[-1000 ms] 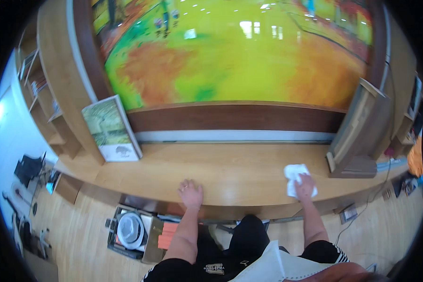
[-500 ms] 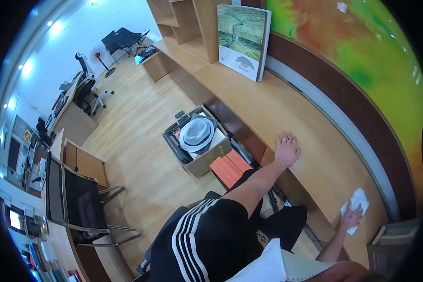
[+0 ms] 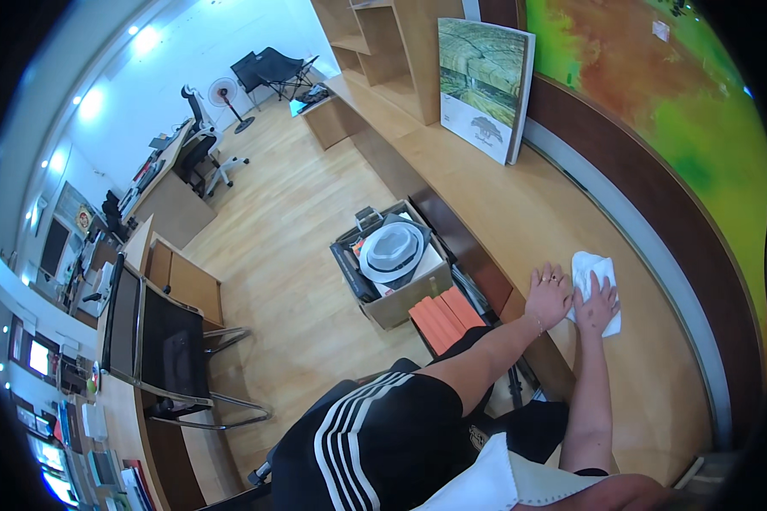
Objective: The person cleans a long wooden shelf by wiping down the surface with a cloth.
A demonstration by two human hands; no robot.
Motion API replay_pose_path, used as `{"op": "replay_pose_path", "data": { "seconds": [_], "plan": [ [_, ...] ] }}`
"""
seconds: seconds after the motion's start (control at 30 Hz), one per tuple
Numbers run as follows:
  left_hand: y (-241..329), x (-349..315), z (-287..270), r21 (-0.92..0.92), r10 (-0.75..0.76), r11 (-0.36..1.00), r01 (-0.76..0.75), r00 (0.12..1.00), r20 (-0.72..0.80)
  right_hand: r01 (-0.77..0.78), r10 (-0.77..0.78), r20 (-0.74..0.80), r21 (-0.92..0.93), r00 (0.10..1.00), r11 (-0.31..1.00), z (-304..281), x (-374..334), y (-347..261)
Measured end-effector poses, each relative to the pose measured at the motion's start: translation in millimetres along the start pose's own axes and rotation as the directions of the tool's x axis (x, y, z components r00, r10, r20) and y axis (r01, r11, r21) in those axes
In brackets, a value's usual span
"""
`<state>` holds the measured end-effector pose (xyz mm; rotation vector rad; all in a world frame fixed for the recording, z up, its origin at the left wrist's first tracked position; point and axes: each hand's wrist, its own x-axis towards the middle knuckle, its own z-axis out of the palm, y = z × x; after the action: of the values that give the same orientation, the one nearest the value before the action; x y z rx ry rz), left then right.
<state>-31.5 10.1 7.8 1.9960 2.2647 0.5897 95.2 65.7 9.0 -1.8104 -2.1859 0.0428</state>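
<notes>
A folded white cloth (image 3: 595,277) lies on the long wooden counter (image 3: 648,387). My right hand (image 3: 596,308) presses it against the top, fingers stretched over the cloth, which sticks out beyond the fingertips and at the side. Just left of it, my left hand (image 3: 550,298) rests flat on the wood near the counter's inner edge, fingers stretched out and nothing held. It wears a ring and a thin bracelet, and its fingers lie close to the cloth's left side.
A large picture book (image 3: 483,89) stands upright farther along the counter, by the open shelves (image 3: 392,72). Below the counter, a cardboard box (image 3: 396,305) holds a pale hat (image 3: 393,252), beside orange-red folders (image 3: 446,318). A black chair (image 3: 175,349) stands at the left.
My right hand has slid the white cloth forward and left along the counter, up beside my left hand. My left hand stays flat on the wood. The whole view has shifted slightly.
</notes>
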Motion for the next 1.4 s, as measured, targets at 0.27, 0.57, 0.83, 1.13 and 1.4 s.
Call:
{"op": "replay_pose_path", "data": {
  "seconds": [0.27,0.57,0.83,1.13,1.4],
  "plan": [
    [2,-5,-6,-0.006,0.005,1.000,-0.005,1.000,0.010,-0.093,0.087,-0.128,-0.043,0.988,0.995,20,38,122],
    [6,-2,-8,0.024,0.027,0.999,-0.027,1.000,0.011,-0.352,0.319,-0.305,-0.058,0.897,0.934,-11,-50,351],
    [2,-1,2,0.055,0.039,0.998,-0.037,0.999,-0.027,-0.662,0.592,-0.309,-0.224,0.744,0.715,-58,-175,454],
    [1,1,8,0.054,0.074,0.996,-0.070,0.994,-0.077,-0.819,0.741,-0.350,-0.273,0.573,0.504,-76,-257,424],
    [15,-6,1,-0.081,-0.032,0.996,0.027,0.997,-0.065,-0.803,0.727,-0.356,-0.149,0.588,0.577,-81,-261,317]
  ]
}}
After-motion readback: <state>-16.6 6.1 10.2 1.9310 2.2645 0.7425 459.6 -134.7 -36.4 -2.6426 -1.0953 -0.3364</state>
